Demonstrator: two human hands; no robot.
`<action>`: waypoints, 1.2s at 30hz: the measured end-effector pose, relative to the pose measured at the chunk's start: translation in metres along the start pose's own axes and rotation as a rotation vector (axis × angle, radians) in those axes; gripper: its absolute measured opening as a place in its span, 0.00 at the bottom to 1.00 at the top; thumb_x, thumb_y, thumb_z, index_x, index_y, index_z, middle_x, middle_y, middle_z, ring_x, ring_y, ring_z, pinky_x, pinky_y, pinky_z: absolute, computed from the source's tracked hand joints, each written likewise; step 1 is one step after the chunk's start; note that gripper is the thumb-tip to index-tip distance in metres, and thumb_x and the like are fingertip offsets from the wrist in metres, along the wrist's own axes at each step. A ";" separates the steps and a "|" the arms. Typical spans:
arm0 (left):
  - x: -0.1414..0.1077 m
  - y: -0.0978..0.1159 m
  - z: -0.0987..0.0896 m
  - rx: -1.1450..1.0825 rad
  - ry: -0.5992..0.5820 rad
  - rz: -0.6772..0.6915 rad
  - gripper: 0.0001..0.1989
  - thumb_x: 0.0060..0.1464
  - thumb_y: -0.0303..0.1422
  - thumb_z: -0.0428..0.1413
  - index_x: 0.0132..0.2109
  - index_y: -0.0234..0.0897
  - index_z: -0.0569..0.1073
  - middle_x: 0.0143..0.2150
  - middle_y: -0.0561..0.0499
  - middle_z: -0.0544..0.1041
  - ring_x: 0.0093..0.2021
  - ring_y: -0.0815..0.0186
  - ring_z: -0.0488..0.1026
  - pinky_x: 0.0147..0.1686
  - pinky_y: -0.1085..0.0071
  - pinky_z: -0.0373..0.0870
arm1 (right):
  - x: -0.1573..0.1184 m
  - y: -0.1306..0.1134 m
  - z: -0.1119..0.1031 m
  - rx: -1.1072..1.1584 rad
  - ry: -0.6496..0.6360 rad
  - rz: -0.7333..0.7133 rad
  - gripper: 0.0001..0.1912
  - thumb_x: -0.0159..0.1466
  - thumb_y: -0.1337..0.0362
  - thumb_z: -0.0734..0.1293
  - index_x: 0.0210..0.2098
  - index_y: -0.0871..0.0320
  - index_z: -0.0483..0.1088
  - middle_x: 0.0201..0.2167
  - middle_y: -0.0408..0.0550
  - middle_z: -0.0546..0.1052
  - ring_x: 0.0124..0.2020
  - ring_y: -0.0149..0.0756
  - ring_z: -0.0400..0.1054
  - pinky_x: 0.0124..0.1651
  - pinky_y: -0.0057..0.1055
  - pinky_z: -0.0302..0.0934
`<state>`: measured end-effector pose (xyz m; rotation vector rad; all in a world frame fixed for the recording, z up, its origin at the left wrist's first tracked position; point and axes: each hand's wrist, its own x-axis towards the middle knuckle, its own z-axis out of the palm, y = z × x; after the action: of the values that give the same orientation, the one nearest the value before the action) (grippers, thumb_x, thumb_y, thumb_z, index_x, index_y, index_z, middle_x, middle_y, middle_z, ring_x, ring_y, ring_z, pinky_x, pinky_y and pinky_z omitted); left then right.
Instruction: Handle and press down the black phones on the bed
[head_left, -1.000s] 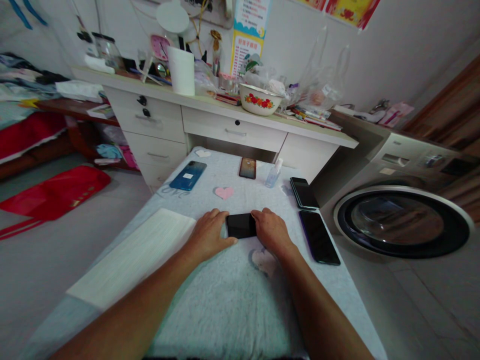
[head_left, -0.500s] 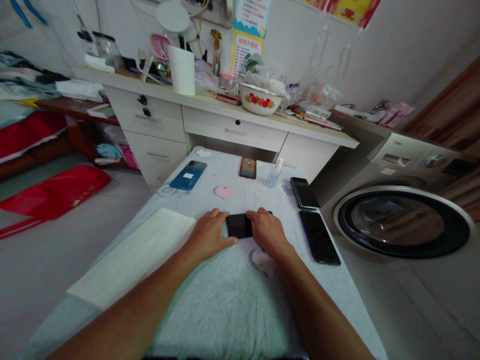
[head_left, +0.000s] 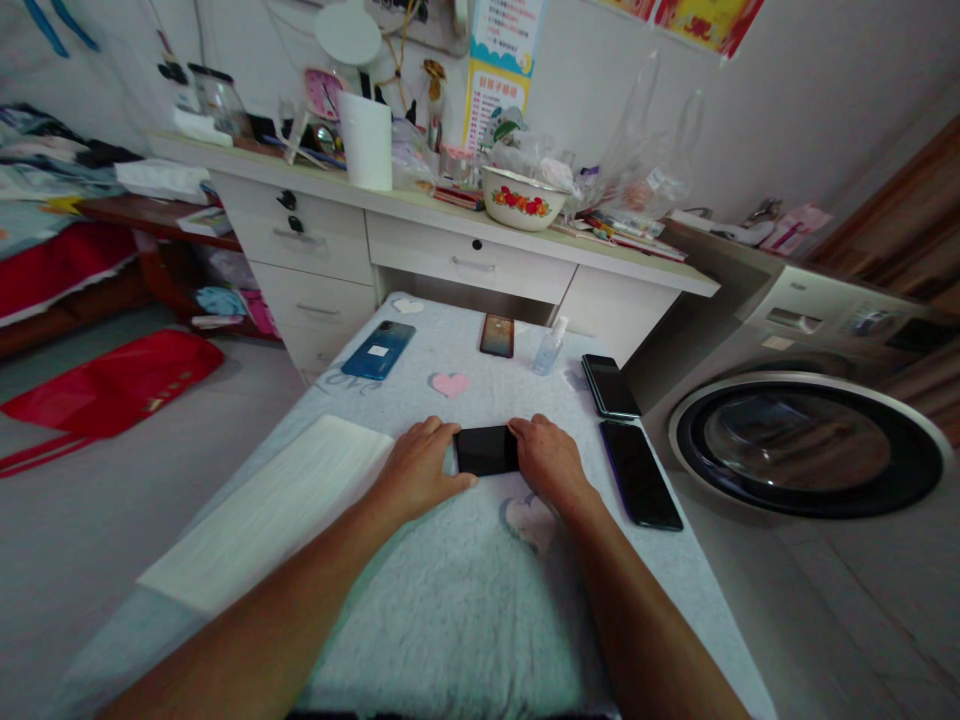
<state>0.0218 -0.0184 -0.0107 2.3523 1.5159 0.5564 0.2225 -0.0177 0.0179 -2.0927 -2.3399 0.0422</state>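
A smartphone with a dark screen lies sideways, face up, on the cloth-covered table in front of me. My left hand grips its left end, thumb at the near edge and fingers at the far edge. Curled over the right end is my right hand, its fingertips at the screen's far right; whether a small thing is tucked under them is hidden. A folded white cloth or paper lies left of my left hand. To the right are a large dark-screened phone and another dark phone.
Beyond my hands lie a blue phone, a brown-backed phone and a clear spray bottle. A white desk bears a flowered bowl and clutter. At right stands a washing machine.
My right hand has slid right along the smartphone, uncovering more of its dark screen. My left hand and the smartphone have stayed in place.
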 end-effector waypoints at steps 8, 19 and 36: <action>0.000 0.000 0.001 0.022 0.004 0.001 0.29 0.44 0.43 0.62 0.52 0.35 0.68 0.45 0.44 0.71 0.46 0.55 0.69 0.45 0.63 0.65 | 0.002 -0.008 0.003 -0.002 0.009 -0.048 0.18 0.70 0.62 0.51 0.47 0.51 0.70 0.38 0.50 0.71 0.37 0.36 0.68 0.36 0.30 0.56; -0.001 -0.001 0.003 0.036 0.025 0.011 0.28 0.43 0.43 0.61 0.50 0.35 0.69 0.43 0.45 0.71 0.44 0.55 0.69 0.43 0.63 0.65 | 0.001 -0.020 0.002 -0.027 0.040 -0.127 0.17 0.69 0.62 0.51 0.45 0.52 0.70 0.37 0.49 0.71 0.34 0.36 0.69 0.32 0.29 0.55; -0.001 0.000 0.004 0.041 0.033 -0.004 0.28 0.42 0.44 0.63 0.50 0.37 0.69 0.43 0.46 0.71 0.45 0.55 0.69 0.44 0.64 0.64 | 0.005 -0.028 0.000 -0.030 -0.002 -0.110 0.18 0.70 0.63 0.51 0.45 0.53 0.71 0.37 0.51 0.72 0.36 0.37 0.69 0.36 0.30 0.57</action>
<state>0.0233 -0.0199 -0.0144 2.3816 1.5606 0.5714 0.1939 -0.0163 0.0186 -1.9737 -2.4673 0.0093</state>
